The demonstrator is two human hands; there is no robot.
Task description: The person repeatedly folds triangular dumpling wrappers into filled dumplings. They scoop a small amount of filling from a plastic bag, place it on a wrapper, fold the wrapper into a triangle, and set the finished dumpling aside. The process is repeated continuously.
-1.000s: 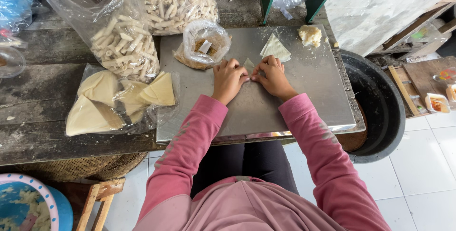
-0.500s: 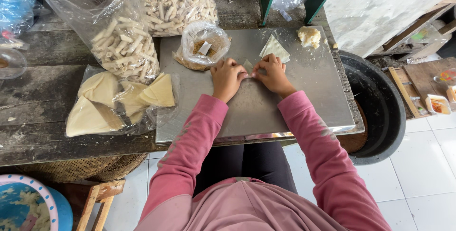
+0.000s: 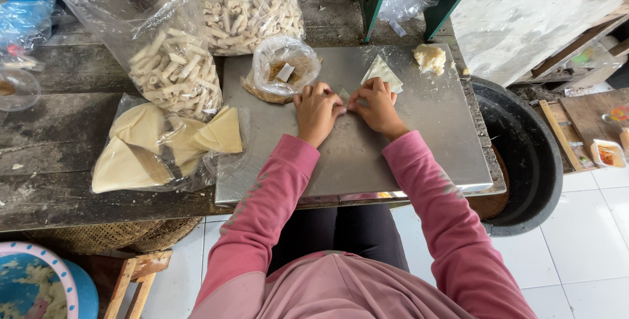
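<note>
Fingertips of both hands are meeting over a small pale piece of wrapper (image 3: 344,95) on the metal board (image 3: 367,155): the left hand (image 3: 316,111) is curling its fingers down on one side of it, the right hand (image 3: 375,104) is pinching at the other side, and the two hands are lying close together with the piece caught between them, most of it hidden under the fingers. Pink sleeves (image 3: 432,188) are covering both arms down to the wrists. Just beyond the right hand a pale triangular wrapper sheet (image 3: 383,72) is lying flat on the board, and farther toward the board's far right corner a lump of pale filling (image 3: 430,58) is sitting. Just beyond the left hand a small clear bag of brown crumbs (image 3: 285,70) is slumping open on the board's far left part. Left of the board, on the dark wooden table (image 3: 59,129), a plastic sheet is holding a pile of folded triangular wrappers (image 3: 160,145), and behind it two big clear bags of finished rolled sticks (image 3: 173,70) are standing. Right of the board a black tub (image 3: 531,161) is resting on the tiled floor.
</note>
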